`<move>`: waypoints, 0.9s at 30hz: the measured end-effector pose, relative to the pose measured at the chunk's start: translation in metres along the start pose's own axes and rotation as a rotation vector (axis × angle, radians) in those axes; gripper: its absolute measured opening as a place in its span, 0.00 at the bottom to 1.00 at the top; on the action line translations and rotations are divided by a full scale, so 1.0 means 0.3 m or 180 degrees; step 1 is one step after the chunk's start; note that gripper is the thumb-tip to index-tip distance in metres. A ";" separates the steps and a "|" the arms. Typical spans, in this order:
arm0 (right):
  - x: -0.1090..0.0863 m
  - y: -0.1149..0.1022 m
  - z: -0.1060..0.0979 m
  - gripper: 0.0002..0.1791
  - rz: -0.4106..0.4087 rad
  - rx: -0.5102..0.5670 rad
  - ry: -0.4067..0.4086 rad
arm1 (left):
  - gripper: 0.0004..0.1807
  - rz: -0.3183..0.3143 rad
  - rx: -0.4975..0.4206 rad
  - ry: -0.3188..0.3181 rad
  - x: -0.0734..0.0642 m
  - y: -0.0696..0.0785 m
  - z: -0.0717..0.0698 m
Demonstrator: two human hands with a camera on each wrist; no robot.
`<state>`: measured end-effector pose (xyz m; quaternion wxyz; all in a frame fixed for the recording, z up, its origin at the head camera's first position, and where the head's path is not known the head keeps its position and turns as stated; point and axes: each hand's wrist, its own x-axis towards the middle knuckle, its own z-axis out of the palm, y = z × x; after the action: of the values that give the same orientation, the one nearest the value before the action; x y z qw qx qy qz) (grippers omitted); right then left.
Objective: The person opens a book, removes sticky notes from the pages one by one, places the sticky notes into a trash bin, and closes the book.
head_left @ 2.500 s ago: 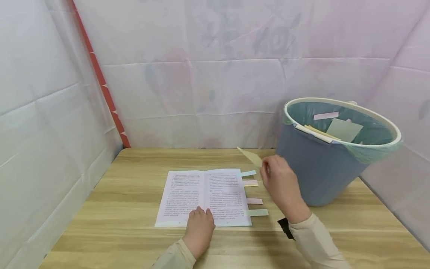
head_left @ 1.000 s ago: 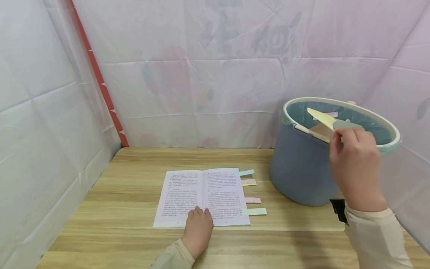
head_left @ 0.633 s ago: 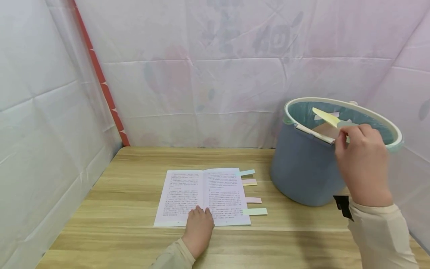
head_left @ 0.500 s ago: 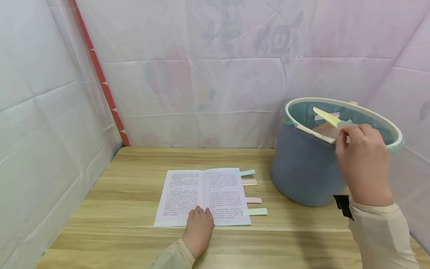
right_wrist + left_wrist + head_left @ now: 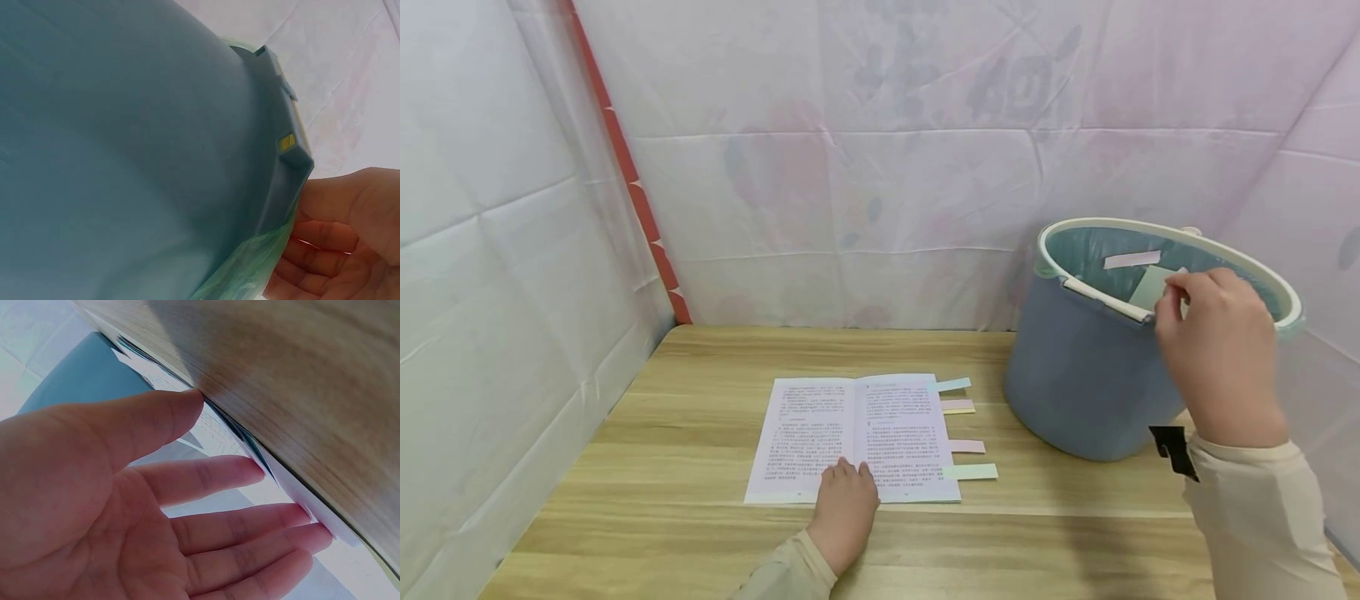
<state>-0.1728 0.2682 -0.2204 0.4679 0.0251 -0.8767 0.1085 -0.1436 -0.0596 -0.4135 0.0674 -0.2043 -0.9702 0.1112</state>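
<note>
Open book (image 5: 906,433), lying flat near the middle of a tabletop (image 5: 625,500) with pale, streaked wood grain. From the left, a creased white cloth wall (image 5: 482,283) reaches a slanting red strip (image 5: 632,183) with small white notches. Beyond it hangs a back cloth (image 5: 925,192), folded into soft rectangles, with faint pink and grey shapes.

The book's 2 smooth white pages carry rows of tiny dark print. At their lower edge, by the centre fold, rests the left hand (image 5: 845,508); its fingers are spread and gently bent, the thumb apart, the tips touching the paper without gripping. From the right-hand page's outer edge stick 5 narrow paper tabs (image 5: 976,472): blue, pink just above yellow, pink, and pale green at the bottom.

Farther right stands a rounded blue-grey bin (image 5: 1086,383) with a cream rim and a thin, wrinkled green liner (image 5: 1086,248). Inside are a pink strip (image 5: 1132,259) and a flat pale green sheet (image 5: 1147,287). Above the near rim is the right hand (image 5: 1221,350), its fingers curled and thumb close to the forefinger; whether it holds anything, I cannot tell. A black piece (image 5: 1176,452) sits at its beige cuff (image 5: 1247,475).
</note>
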 end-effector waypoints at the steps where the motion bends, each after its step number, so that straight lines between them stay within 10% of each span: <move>1: -0.003 -0.005 -0.001 0.12 0.0002 0.0001 0.0004 | 0.27 0.0000 -0.0014 -0.0017 0.000 0.000 0.001; 15: -0.058 -0.148 0.061 0.06 -0.1034 0.0442 0.0410 | 0.26 -0.0007 -0.0136 -0.0019 0.000 -0.003 0.000; 21: -0.117 -0.176 0.132 0.09 -0.1523 0.0658 -0.0025 | 0.27 0.0062 0.0009 0.0033 -0.004 -0.004 0.003; 27: -0.222 -0.191 0.220 0.11 -0.1915 0.0654 -0.1005 | 0.27 0.0041 0.0005 0.0022 -0.001 -0.003 0.005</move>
<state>-0.1810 0.1944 -0.3014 0.3327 0.3456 -0.8761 0.0482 -0.1439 -0.0609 -0.4148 0.0702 -0.2108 -0.9686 0.1116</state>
